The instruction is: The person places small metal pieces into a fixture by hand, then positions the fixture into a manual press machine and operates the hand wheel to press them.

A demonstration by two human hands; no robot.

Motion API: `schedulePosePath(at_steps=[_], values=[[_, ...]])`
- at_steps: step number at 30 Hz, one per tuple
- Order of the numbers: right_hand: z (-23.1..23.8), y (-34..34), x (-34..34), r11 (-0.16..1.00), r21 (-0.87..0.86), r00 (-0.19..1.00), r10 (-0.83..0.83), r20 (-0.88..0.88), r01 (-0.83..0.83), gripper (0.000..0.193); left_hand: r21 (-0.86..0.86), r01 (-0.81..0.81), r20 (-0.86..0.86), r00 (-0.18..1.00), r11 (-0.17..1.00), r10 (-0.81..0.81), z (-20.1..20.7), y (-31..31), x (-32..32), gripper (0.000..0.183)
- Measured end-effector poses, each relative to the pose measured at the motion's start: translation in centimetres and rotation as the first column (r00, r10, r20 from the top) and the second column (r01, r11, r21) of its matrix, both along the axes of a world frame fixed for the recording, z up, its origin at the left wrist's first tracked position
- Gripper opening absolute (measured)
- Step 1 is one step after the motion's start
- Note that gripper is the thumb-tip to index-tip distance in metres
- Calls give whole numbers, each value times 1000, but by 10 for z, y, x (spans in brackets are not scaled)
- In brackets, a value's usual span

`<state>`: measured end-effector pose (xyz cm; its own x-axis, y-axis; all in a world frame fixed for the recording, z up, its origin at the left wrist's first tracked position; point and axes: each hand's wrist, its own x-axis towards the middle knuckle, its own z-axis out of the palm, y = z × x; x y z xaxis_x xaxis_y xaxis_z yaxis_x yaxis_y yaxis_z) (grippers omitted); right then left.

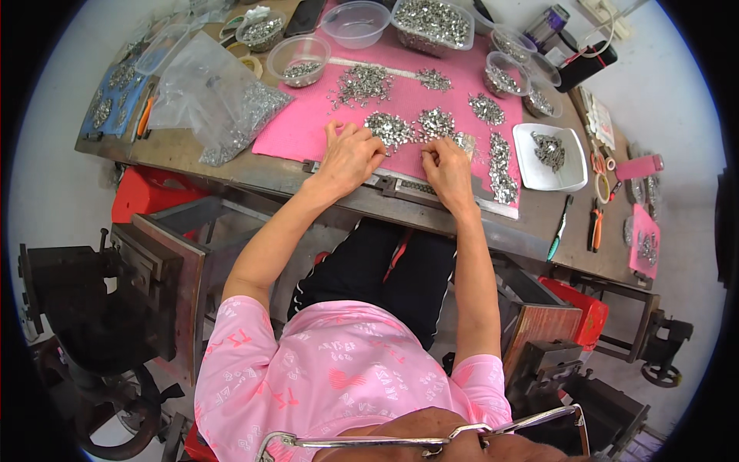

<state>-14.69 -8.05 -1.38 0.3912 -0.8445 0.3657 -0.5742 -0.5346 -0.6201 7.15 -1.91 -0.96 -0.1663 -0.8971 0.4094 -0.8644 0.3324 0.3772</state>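
Note:
My left hand is over the pink mat, its fingers curled together at the near edge of a pile of small silvery metal pieces. My right hand is closed in a pinch, just below another pile of metal pieces. Whatever either hand's fingertips hold is too small or hidden to make out. Between and below the hands, a narrow metal fixture with a row of slots lies along the table's front edge. A long heap of metal pieces lies right of my right hand.
A clear bag of metal pieces lies on the left. Plastic tubs, including a full one, line the back. A white dish holds darker parts. Right of it lie a toothbrush and an orange-handled tool.

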Motion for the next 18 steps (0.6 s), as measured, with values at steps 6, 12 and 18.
schedulePosePath(at_steps=[6, 12, 18], values=[[6, 4, -1, 996, -84, 1000, 6, -29, -9, 6, 2, 17, -26, 1000, 1000, -17, -3, 3, -2, 5], [2, 1, -4, 990, -119, 994, 61, -89, -71, 4, -25, 36, -31, 999, 999, -36, -5, 2, -3, 5], [7, 3, -1, 973, -212, 976, 52, -210, -97, 6, 9, 62, -54, 997, 998, -62, -4, -2, 3, 6]])
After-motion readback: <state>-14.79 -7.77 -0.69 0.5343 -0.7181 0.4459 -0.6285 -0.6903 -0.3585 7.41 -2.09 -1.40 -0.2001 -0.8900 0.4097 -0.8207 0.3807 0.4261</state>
